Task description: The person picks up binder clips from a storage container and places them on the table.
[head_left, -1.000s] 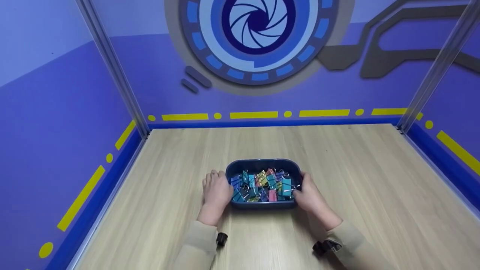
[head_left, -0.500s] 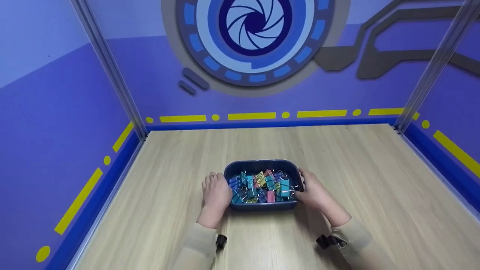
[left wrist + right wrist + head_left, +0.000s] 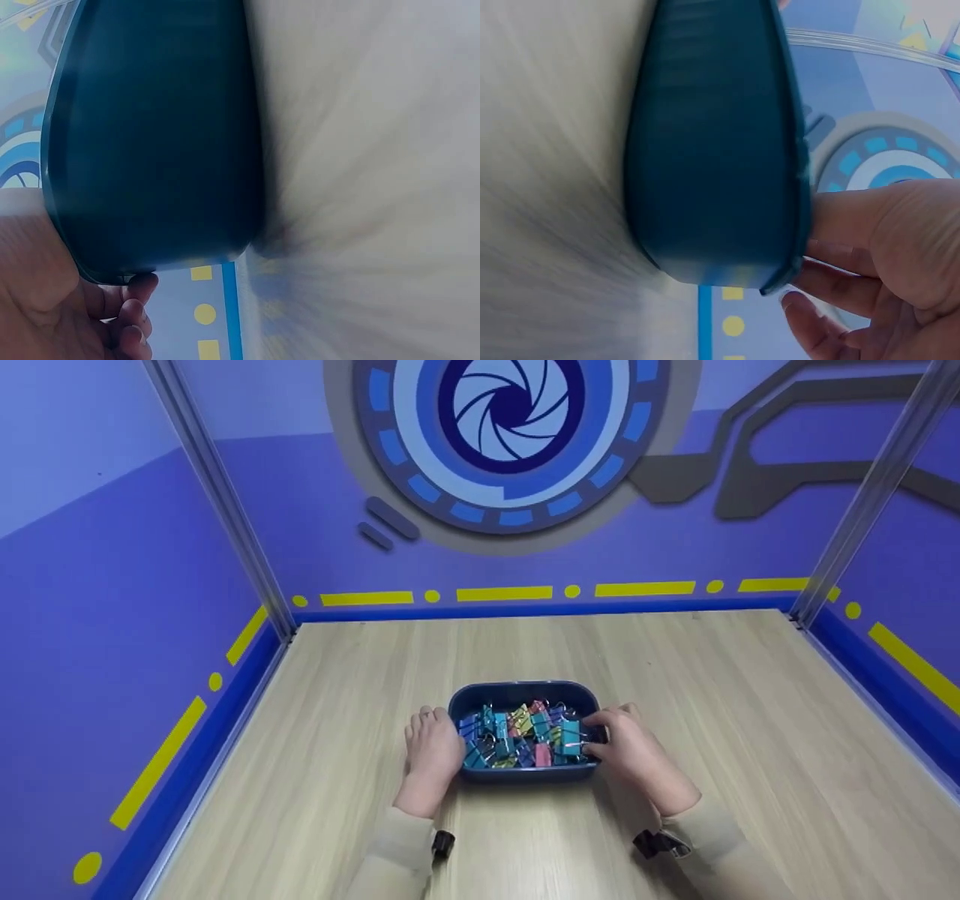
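Note:
A dark blue plastic box [image 3: 525, 774] stands on the table, filled with binder clips [image 3: 521, 720] in teal, yellow, pink and blue. My left hand [image 3: 435, 746] holds the box's left end, its thumb side over the rim; in the left wrist view, curled fingers [image 3: 133, 311] show beyond the corner. My right hand [image 3: 630, 746] reaches over the right rim. Its thumb and index finger are spread around the handle end of a teal binder clip [image 3: 571, 737], a gap showing between them. In the right wrist view, the box wall hides those fingertips.
The wooden table [image 3: 360, 675] runs back to a purple-blue wall [image 3: 480, 562] with yellow marks. Side panels with metal posts [image 3: 225, 502] frame it left and right. Both wrists wear dark straps [image 3: 442, 846] over beige sleeves [image 3: 397, 847].
The right hand has let go of the box's right rim, and its index finger has come over the rim toward the teal clip. The left hand keeps its hold; the box stays put.

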Demonstrator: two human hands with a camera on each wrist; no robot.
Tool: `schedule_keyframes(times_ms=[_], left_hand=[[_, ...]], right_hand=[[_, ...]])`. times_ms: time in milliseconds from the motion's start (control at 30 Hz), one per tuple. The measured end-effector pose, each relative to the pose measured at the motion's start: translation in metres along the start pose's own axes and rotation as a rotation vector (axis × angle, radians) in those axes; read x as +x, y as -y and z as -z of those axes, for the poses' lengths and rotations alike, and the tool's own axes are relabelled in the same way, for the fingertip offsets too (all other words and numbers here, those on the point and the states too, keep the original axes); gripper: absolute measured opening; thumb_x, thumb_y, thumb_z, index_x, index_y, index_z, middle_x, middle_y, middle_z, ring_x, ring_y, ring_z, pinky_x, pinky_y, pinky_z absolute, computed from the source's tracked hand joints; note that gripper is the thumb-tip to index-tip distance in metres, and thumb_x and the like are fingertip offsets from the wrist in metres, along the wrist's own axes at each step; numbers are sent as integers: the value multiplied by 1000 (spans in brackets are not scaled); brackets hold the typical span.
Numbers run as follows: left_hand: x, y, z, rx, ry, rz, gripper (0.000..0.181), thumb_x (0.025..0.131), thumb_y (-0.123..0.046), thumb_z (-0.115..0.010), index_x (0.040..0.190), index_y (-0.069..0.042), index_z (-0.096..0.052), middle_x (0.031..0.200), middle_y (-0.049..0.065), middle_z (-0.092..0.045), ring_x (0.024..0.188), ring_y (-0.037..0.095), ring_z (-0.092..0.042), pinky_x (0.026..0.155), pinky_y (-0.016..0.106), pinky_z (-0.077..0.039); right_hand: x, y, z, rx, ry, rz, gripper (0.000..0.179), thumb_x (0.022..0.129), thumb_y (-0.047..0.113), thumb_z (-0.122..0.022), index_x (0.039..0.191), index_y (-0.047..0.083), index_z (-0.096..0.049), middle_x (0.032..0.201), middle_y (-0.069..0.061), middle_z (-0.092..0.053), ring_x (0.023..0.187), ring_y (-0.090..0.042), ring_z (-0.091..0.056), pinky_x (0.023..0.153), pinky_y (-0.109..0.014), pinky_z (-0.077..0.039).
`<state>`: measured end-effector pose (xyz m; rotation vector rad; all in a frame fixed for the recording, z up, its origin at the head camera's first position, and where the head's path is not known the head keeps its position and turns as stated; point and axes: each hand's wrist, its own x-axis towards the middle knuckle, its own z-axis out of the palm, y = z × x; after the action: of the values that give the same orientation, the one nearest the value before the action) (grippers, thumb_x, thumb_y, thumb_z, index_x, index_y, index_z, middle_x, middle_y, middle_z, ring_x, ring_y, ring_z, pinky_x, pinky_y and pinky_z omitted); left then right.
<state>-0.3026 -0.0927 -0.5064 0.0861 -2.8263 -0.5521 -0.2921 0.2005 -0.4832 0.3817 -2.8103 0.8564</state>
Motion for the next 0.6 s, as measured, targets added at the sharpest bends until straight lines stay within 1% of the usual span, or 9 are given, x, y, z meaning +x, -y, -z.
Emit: schedule_keyframes(times_ms=[167,267,367,467,533,600], left_hand=[[0,-1,0,2,-8,-3,23,89,-10,-65,105,5,-60,110,23,-59,104,39,-53,93,50,-42],[0,-1,0,-3,-11,-4,24,89,-10,-65,106,6,-60,111,23,-59,105,39,-53,93,50,-42],[-1,0,0,-14,-8,-2,25,88,-10,-67,107,6,-60,111,23,-59,105,39,-53,93,50,-42],[-1,0,0,-21,-4,-2,30,88,-12,-70,109,6,-60,111,23,-59,107,39,-53,93,51,-42],[-1,0,0,-19,-6,-2,33,87,-13,-72,110,7,-60,112,23,-59,108,39,-53,94,51,-42],[-1,0,1,-15,-8,-6,33,87,-14,-73,110,7,-60,112,24,-59,106,40,-54,93,50,-43]], right_hand=[[2,4,-2,-36,11,6,23,79,-2,-80,102,1,-77,102,-14,-74,102,-32,-51,94,-51,-47],[3,7,-3,-66,14,24,18,77,-7,-77,92,2,-75,93,-11,-73,97,-31,-50,89,-49,-47],[4,9,-5,-96,2,47,17,76,-10,-74,84,4,-73,85,-8,-70,91,-29,-49,83,-46,-47],[4,6,-5,-108,-8,75,17,78,-10,-74,85,6,-74,84,-5,-68,91,-26,-49,81,-43,-48],[5,4,-5,-113,-18,118,17,79,-8,-75,87,7,-75,86,-4,-68,91,-24,-49,81,-41,-49],[6,0,-5,-113,-25,180,16,80,-5,-78,90,8,-75,88,-3,-70,91,-21,-51,81,-39,-51]])
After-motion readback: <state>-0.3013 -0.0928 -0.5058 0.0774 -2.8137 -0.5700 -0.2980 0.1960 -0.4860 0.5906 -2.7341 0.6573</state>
